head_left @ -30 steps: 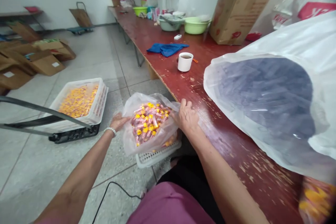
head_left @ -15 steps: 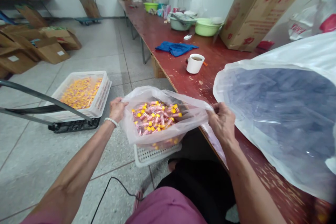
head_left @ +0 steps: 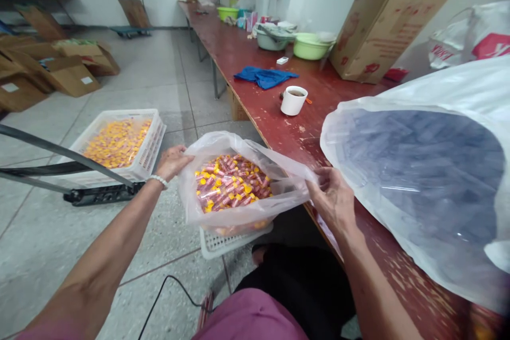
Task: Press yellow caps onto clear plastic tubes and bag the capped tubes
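A clear plastic bag point(head_left: 235, 218) is spread wide at its mouth between my two hands. My left hand point(head_left: 172, 162) pinches its left edge, and my right hand point(head_left: 332, 194) grips the right edge beside the table. Inside lie many small pink tubes with yellow caps point(head_left: 231, 183). Under the bag, a white plastic basket point(head_left: 213, 244) shows only its front rim and slotted side. To the right, a large white bag point(head_left: 358, 101) lies open on the table, full of clear, bluish tube-like pieces point(head_left: 418, 170).
The red table point(head_left: 319, 133) runs along my right, with a white cup point(head_left: 294, 101), blue cloth point(head_left: 265, 77), green basins point(head_left: 313, 46) and a tall carton point(head_left: 390, 26). On the left floor are a crate of yellow-capped tubes point(head_left: 153, 143), a dark metal handle point(head_left: 71, 149) and cardboard boxes point(head_left: 75, 74).
The tubes in the bag have shifted and look more spread and more numerous at the mouth. Both hands still hold the edges; the view has moved slightly.
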`<state>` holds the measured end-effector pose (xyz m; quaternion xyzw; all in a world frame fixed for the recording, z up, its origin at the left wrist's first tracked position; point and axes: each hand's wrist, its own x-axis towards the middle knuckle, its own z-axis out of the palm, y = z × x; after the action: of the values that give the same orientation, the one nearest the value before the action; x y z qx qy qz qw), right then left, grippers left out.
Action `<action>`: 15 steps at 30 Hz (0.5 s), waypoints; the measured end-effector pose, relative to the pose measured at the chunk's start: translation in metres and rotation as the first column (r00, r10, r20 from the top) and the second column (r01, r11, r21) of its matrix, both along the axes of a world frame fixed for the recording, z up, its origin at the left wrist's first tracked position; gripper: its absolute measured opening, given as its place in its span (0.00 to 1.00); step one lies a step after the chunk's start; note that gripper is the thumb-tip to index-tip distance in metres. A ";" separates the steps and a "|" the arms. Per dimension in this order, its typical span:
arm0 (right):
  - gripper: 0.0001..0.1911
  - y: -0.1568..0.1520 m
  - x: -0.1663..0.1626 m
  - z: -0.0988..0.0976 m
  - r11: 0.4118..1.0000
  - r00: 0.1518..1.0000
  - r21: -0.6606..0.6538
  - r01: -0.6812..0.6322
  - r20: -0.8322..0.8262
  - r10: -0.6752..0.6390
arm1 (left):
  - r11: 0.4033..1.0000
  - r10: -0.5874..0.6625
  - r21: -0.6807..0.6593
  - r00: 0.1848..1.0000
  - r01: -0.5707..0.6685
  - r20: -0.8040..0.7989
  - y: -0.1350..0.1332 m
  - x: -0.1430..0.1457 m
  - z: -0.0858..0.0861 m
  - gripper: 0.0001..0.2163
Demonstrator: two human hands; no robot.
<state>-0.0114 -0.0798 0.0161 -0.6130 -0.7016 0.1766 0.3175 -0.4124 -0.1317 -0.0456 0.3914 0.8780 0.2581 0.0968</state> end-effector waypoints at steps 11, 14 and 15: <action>0.32 -0.029 0.001 0.010 0.911 0.978 0.355 -0.208 0.059 0.200 | 0.919 -0.192 0.216 0.854 0.329 -0.484 -0.025 0.081 0.051 0.18; 0.26 -0.046 0.009 0.015 0.911 0.969 0.336 -0.239 0.019 0.247 | 0.835 -0.305 0.315 0.857 0.450 -0.415 -0.031 0.114 0.065 0.14; 0.23 -0.049 0.015 0.016 0.914 0.968 0.326 -0.242 0.017 0.251 | 0.799 -0.329 0.360 0.852 0.481 -0.408 -0.033 0.126 0.068 0.12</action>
<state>0.0035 -0.1289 0.0323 -0.4565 -0.7886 0.1049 0.3983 -0.2864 -0.1649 0.0226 0.6210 0.6915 0.3584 -0.0886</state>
